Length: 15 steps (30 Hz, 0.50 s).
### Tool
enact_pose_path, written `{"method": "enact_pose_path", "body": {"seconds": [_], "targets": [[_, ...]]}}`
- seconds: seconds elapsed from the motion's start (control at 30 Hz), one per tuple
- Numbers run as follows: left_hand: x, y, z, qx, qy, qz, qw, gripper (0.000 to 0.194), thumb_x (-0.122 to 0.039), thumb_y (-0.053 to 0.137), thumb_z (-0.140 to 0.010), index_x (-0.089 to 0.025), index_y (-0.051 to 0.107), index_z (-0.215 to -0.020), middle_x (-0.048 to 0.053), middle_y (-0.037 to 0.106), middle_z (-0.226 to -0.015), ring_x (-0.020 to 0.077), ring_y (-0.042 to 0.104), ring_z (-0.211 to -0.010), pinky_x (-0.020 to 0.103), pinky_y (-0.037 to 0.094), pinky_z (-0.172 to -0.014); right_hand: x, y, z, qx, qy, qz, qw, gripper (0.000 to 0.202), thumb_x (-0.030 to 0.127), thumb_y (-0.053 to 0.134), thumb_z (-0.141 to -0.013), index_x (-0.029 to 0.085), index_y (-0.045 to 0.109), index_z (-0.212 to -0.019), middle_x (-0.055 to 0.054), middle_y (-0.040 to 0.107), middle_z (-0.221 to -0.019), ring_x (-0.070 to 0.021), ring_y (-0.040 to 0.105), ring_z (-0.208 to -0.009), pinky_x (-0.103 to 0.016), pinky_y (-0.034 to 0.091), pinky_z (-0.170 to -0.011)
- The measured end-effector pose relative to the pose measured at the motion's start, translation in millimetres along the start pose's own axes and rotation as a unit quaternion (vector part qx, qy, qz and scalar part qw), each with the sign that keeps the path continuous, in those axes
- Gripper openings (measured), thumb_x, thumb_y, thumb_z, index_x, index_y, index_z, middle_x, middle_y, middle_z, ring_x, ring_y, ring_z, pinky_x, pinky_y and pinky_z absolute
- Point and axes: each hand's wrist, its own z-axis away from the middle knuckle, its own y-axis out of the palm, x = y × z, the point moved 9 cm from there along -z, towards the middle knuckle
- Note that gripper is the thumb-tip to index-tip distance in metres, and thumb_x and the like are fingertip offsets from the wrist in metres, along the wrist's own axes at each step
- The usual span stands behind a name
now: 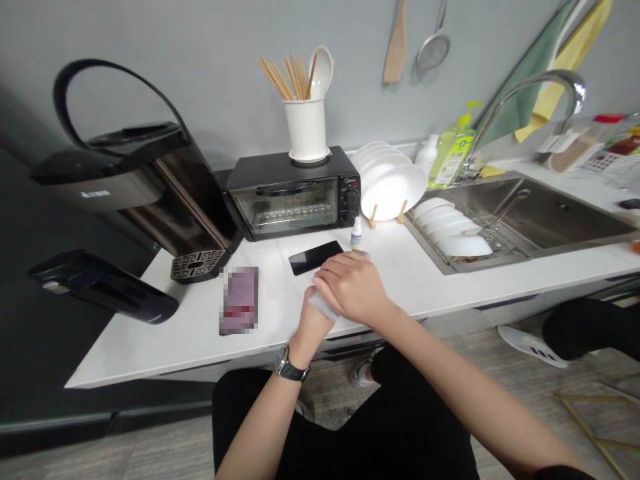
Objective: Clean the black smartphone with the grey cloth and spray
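My right hand lies over my left hand, its fingers closed on a small white tissue pressed against the back of the left hand. My left hand, with a dark watch on its wrist, is mostly covered, and its fingers are hidden. Just behind the hands, a black phone lies flat on the white counter. A small white bottle with a blue and yellow label stands upright beside the phone, close to the right hand's fingers.
A toaster oven carries a utensil holder. Left are a black dispenser, a dark flask and a blurred purple item. Right are racked plates, a soap bottle and a sink. A person's shoe shows below.
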Motion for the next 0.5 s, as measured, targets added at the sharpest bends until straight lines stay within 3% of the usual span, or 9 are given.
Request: {"method": "enact_pose_path", "body": {"seconds": [0.13,0.27,0.4,0.5], "targets": [[-1,-5.3,2,0.005,0.009,-0.015,1.000,0.019,-0.005,0.055,-0.075,-0.020,0.057,-0.064,0.003,0.066,-0.061,0.0181,0.062,-0.058,0.028,0.049,-0.060,-19,2,-1,0.010,0.095,0.015,0.995,0.047,0.028,0.035,-0.108,0.015,0.077,-0.090,-0.010,0.076,-0.086,-0.0215,0.065,-0.080,-0.034,0.038,-0.075],[-1,-9.0,-1,0.004,0.013,-0.026,1.000,0.018,-0.005,0.055,-0.074,-0.020,0.056,-0.065,0.002,0.065,-0.060,0.0168,0.060,-0.058,0.025,0.047,-0.058,-6,3,-5,0.017,0.025,0.006,1.000,0.045,0.028,0.037,-0.107,0.015,0.077,-0.090,-0.010,0.077,-0.090,-0.0230,0.067,-0.087,-0.036,0.039,-0.084],[0,-12.1,-1,0.014,0.016,-0.029,0.999,0.022,-0.006,0.054,-0.076,-0.020,0.050,-0.059,-0.002,0.056,-0.052,0.0136,0.053,-0.050,0.023,0.040,-0.052,-22,2,-2,0.026,0.103,0.018,0.994,0.048,0.028,0.034,-0.108,0.014,0.077,-0.093,-0.010,0.076,-0.085,-0.0215,0.067,-0.080,-0.034,0.037,-0.072],[-1,-11.1,0,0.013,0.016,-0.030,0.999,0.017,-0.007,0.054,-0.078,-0.019,0.056,-0.066,0.001,0.064,-0.060,0.0154,0.059,-0.056,0.024,0.042,-0.054,-13,1,-5,0.017,0.071,0.012,0.997,0.045,0.029,0.037,-0.107,0.015,0.076,-0.090,-0.009,0.076,-0.088,-0.0224,0.067,-0.086,-0.035,0.038,-0.076]]}}
